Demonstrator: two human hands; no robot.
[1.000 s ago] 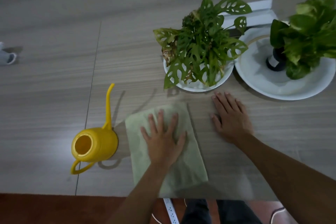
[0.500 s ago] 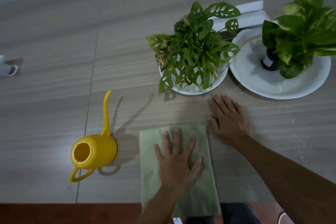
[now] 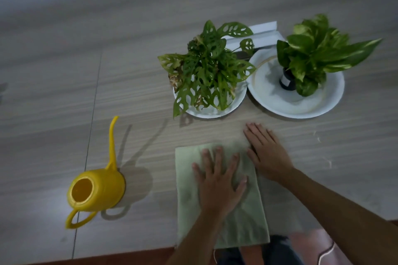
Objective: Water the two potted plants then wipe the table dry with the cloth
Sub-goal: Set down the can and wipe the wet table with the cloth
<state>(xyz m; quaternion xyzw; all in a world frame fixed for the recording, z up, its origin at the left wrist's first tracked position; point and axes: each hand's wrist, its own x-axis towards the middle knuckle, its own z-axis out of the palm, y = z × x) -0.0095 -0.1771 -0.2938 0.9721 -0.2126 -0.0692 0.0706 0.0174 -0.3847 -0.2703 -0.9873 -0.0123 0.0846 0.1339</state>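
Wood-grain worktop point(image 3: 53, 92) carries two plants. I see my left hand point(image 3: 218, 185) spread flat on the cloth point(image 3: 243, 221). My right hand point(image 3: 266, 153) lies flat beside it.

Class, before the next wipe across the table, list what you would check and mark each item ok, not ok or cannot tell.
1. Left hand flat on cloth: ok.
2. Right hand off the cloth, on the table: ok.
3. Watering can upright, clear of the cloth: ok.
4. Plants beyond the cloth's far edge: ok.
5. Table dry: cannot tell.
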